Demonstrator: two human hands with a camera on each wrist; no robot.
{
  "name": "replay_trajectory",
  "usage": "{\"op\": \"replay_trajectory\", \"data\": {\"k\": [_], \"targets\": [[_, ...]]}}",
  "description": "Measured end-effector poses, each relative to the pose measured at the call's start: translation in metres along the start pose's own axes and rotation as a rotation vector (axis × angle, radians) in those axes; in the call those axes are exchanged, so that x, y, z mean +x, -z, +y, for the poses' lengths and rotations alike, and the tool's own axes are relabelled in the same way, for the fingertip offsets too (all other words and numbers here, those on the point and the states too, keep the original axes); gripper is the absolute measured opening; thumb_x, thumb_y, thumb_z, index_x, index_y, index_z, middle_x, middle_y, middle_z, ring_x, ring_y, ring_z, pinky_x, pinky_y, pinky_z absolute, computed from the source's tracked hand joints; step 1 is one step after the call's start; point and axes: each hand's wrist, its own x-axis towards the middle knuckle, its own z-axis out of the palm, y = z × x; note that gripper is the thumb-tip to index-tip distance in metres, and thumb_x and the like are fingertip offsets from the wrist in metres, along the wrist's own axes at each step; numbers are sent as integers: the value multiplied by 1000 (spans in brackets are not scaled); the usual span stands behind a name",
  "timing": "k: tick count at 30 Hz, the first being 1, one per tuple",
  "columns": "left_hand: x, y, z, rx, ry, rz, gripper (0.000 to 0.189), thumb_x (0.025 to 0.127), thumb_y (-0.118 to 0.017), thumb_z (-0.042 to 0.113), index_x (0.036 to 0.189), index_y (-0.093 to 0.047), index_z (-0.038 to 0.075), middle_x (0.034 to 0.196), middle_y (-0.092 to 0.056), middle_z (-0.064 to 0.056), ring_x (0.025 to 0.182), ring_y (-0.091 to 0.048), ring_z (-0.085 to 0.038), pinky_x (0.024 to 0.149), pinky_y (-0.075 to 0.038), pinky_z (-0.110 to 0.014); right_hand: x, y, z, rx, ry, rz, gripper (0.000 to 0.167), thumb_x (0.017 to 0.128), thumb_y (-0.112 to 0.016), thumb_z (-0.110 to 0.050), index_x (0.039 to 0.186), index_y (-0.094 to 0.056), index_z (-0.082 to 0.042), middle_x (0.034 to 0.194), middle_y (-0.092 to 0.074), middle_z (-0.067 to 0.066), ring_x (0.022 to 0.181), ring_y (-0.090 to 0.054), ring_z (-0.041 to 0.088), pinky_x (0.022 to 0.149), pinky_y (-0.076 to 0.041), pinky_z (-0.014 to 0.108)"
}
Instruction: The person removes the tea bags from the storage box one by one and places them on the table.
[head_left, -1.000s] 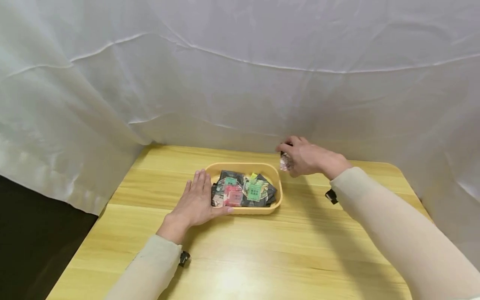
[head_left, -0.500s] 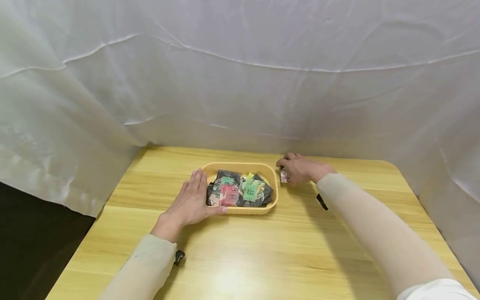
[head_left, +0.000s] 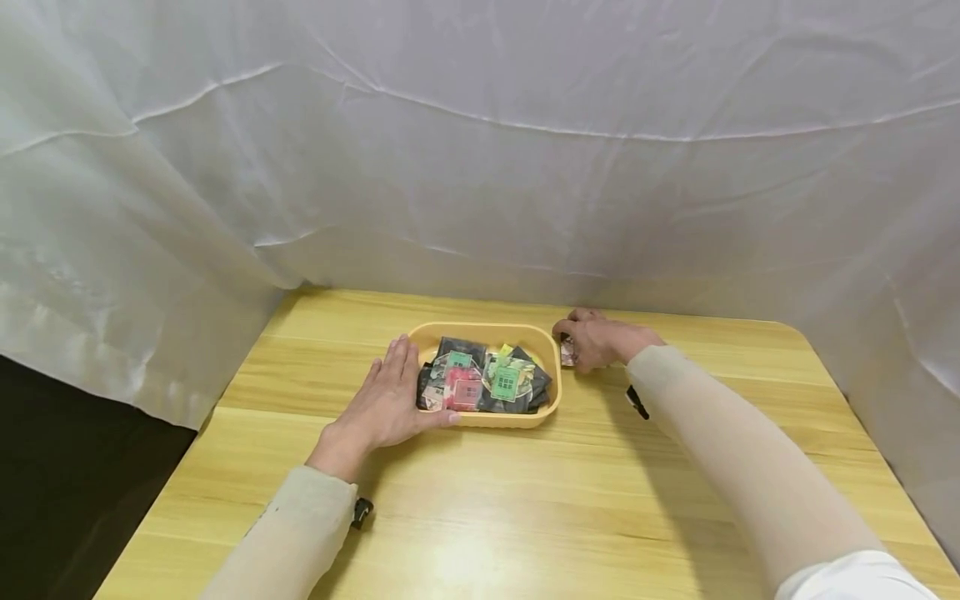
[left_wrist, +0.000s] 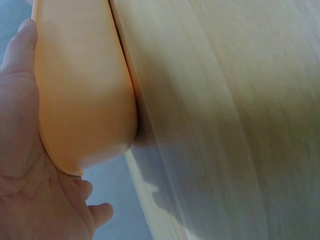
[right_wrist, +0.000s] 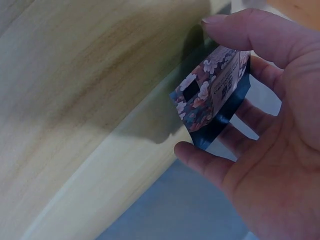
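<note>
My left hand (head_left: pixel 378 404) rests against the left end of a yellow plastic basket (head_left: pixel 551 400), fingers straight along the rim and thumb at its front side. In the left wrist view the palm touches the rim of the basket (left_wrist: pixel 85 90). Inside lie several black packets with coloured labels, among them a green-labelled packet (head_left: pixel 507 383) and a pink-labelled packet (head_left: pixel 463 390). Just past the basket's right end, my right hand (head_left: pixel 596 340) holds a small floral packet (right_wrist: pixel 212 92) with a dark edge. Its thumb and curled fingers are around the packet, low at the table.
The wooden table (head_left: pixel 510 508) ends at the back against a hanging pale cloth (head_left: pixel 480 183), close behind the right hand. A dark area (head_left: pixel 75 483) lies beyond the table's left edge.
My right hand has come down with the floral packet to the table beside the basket. It has hardly moved over the last half second. The left hand stays on the basket.
</note>
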Motion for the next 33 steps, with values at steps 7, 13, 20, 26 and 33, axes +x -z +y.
{"op": "replay_trajectory", "data": {"k": [7,13,20,26,33], "targets": [[0,0,2,6,7,-9,139,82,-56,92,168,-1,-1,176,13,-18,165,7,-32,134,-6,-54,2,-3,-1,-8,9,14,86,77,-78,-5,156,-48,-18,164,-35,23,150,-35,49,114,-44,67],[0,-1,3,-2,9,-12,139,81,-57,92,168,-1,-1,176,14,-17,165,8,-31,134,-5,-54,2,-4,0,-23,11,2,94,75,-79,-8,161,-42,-17,165,-33,26,150,-32,55,116,-38,75],[1,-1,3,0,6,-10,139,81,-58,91,168,-1,-2,176,14,-17,165,7,-31,134,-6,-54,3,-6,5,2,17,7,91,78,-76,-7,161,-43,-17,167,-34,23,150,-34,54,114,-41,72],[2,-2,5,-8,6,-11,139,82,-58,91,168,0,-1,176,14,-17,165,8,-31,134,-5,-55,-2,-9,9,39,8,40,90,83,-76,-12,164,-36,-11,169,-29,25,153,-29,54,117,-39,71],[3,-3,7,-7,2,-2,139,81,-57,92,168,-1,-1,176,13,-18,165,6,-33,134,-5,-55,-20,-1,-2,-5,-12,249,84,97,-73,-24,164,-28,1,167,-28,33,154,-26,56,127,-23,68]]}}
